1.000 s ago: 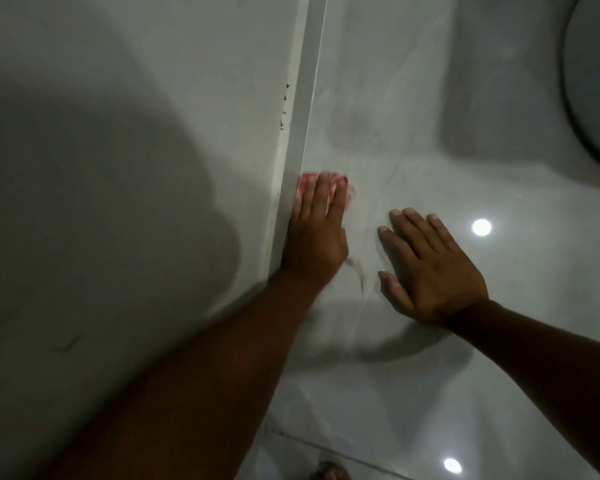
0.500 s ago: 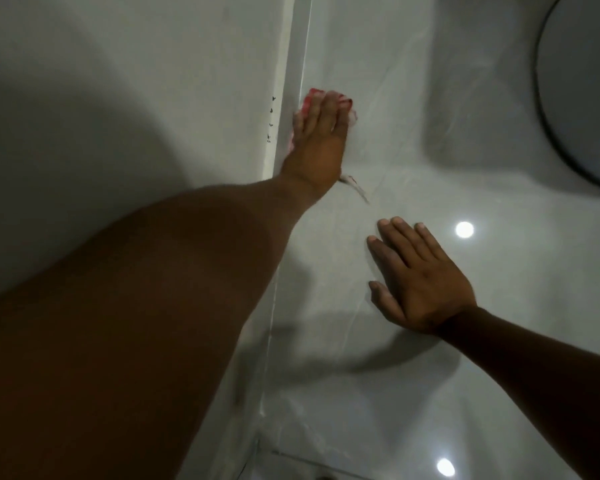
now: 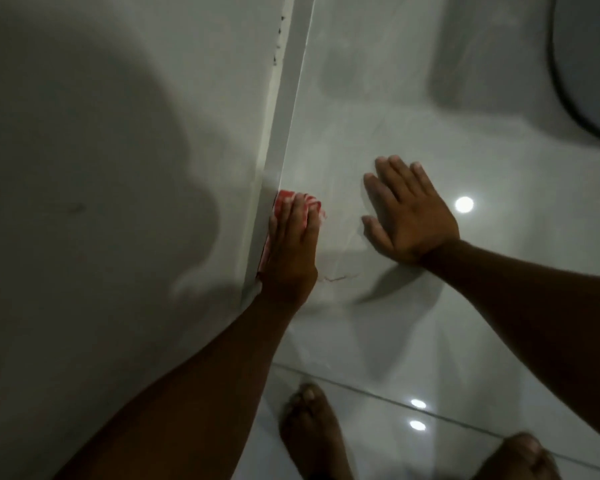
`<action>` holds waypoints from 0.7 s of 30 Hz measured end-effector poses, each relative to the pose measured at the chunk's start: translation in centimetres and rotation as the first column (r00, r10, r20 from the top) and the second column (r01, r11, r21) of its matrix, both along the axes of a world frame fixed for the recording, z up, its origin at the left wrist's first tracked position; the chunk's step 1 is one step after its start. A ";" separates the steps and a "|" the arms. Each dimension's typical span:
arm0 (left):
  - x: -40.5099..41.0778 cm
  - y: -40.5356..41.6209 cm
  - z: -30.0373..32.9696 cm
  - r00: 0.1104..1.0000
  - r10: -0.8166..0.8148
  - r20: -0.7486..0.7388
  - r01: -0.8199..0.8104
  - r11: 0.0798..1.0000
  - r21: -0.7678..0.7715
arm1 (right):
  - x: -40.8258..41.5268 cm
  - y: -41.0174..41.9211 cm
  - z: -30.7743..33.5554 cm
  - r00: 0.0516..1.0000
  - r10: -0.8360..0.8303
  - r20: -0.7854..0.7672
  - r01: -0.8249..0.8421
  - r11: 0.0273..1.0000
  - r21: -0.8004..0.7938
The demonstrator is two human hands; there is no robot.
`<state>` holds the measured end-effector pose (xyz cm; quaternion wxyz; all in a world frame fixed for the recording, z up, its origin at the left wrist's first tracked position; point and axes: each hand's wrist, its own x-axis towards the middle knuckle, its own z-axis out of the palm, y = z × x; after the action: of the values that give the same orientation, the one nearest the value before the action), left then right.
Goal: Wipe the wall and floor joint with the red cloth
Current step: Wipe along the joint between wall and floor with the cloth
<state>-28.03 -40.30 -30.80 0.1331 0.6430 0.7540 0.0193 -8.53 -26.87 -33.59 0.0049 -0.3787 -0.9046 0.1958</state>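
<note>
My left hand (image 3: 290,252) lies flat on the red and white cloth (image 3: 305,200), pressing it onto the floor right against the white skirting strip (image 3: 284,129) where the wall (image 3: 118,150) meets the floor. Only the cloth's front edge and a sliver along the skirting show; the rest is under my palm. My right hand (image 3: 409,213) rests flat on the glossy white floor tile (image 3: 413,323), fingers spread, a short way right of the cloth, holding nothing.
A dark-rimmed round object (image 3: 589,64) sits at the top right. My two bare feet (image 3: 312,434) stand on the floor at the bottom edge. A tile joint line (image 3: 430,414) crosses the floor. A thin reddish mark (image 3: 336,278) lies by my left wrist.
My left hand slid the cloth forward along the skirting half a second ago and has now pulled it back toward me. My right hand stayed flat on the floor.
</note>
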 end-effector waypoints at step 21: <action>19.2 19.6 32.5 0.964 0.140 0.224 -0.130 0.990 -0.056 | 16.0 10.6 36.4 0.978 -0.191 0.081 0.184 0.979 0.090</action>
<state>-8.87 -20.70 1.72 0.2302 0.5809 0.7760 0.0864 7.47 -16.29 2.76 -0.0013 -0.4701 -0.8714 0.1401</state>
